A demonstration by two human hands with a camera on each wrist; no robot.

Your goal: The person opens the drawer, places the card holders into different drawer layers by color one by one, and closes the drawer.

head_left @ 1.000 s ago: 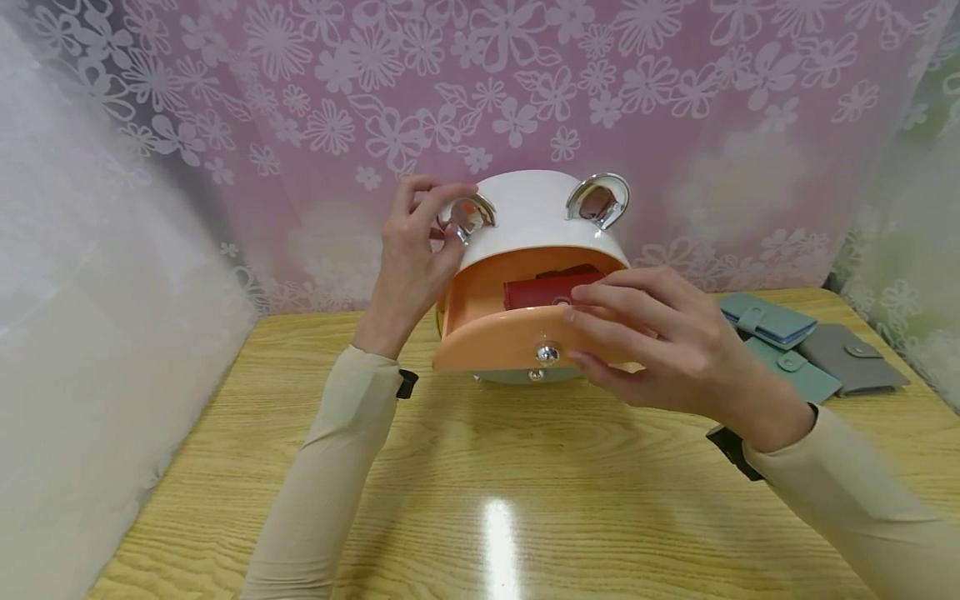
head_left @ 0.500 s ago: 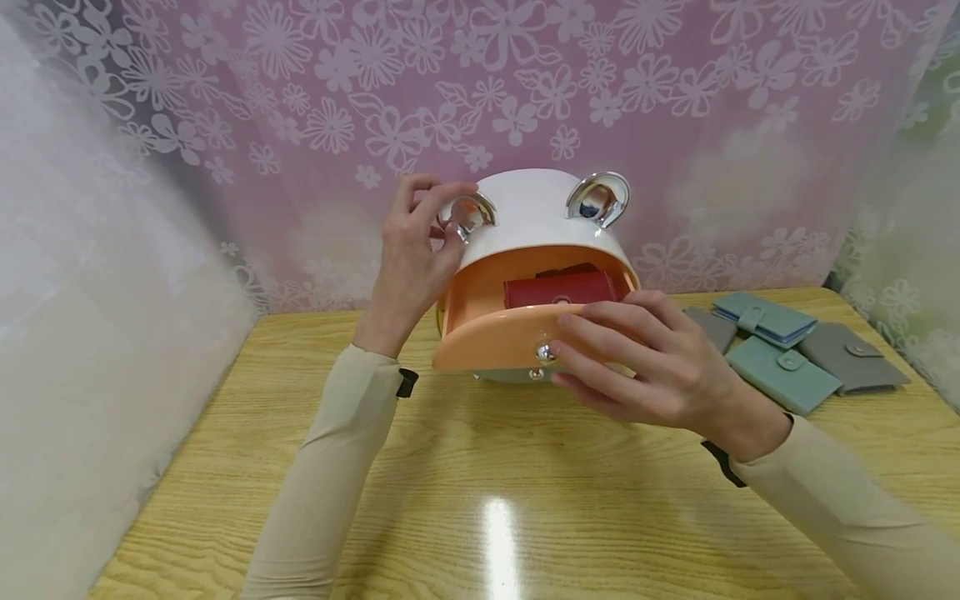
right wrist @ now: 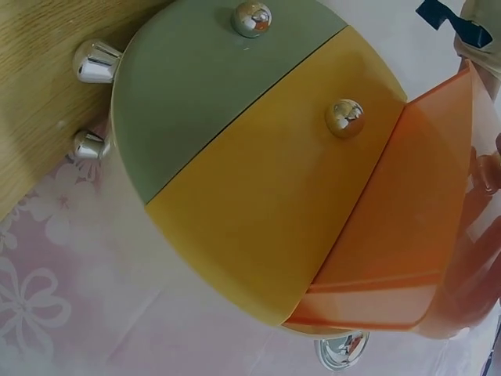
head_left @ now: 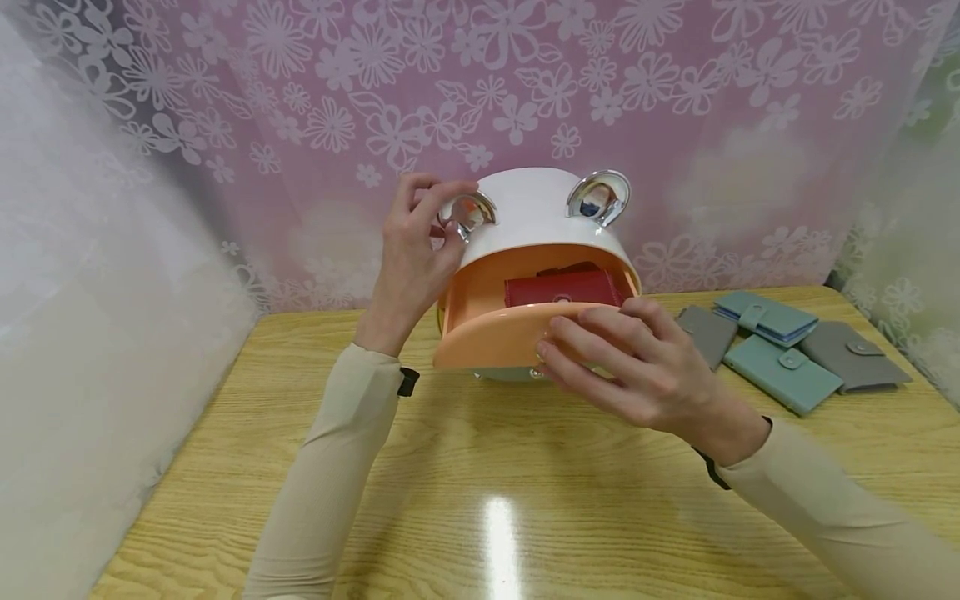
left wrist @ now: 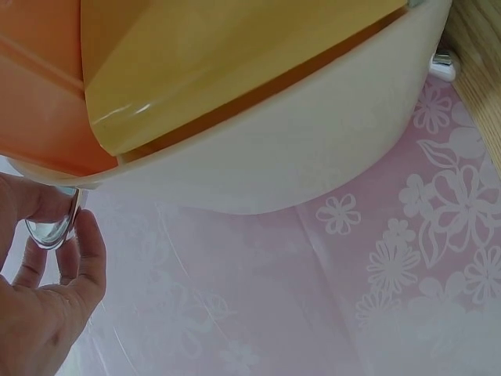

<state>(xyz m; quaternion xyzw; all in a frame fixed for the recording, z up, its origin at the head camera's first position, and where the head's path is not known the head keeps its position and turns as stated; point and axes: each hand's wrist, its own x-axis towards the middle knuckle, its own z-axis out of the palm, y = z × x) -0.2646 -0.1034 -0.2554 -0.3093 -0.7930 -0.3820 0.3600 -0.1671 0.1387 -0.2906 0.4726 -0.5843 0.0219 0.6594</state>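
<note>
A rounded white cabinet (head_left: 528,196) with silver ears stands at the table's back. Its top orange drawer (head_left: 480,340) is pulled out, holding a red snap wallet (head_left: 558,290) with something dark behind it. My left hand (head_left: 412,258) pinches the cabinet's left silver ear (head_left: 480,218) between thumb and fingers. The right hand (head_left: 637,362) is at the drawer front, its fingers curled around the knob, which they cover in the head view. Beneath, the right wrist view has a yellow drawer (right wrist: 266,188) and a green drawer (right wrist: 196,94), both pushed in.
To the right lie several closed wallets: a green one (head_left: 783,371), another green one (head_left: 765,315) on top of the pile, and grey ones (head_left: 847,354). A flowered pink curtain (head_left: 480,92) hangs behind the wooden table (head_left: 420,500).
The right hand has shifted left and down across the orange drawer front, from beside the knob to over it. The left hand and the drawer have stayed put.
</note>
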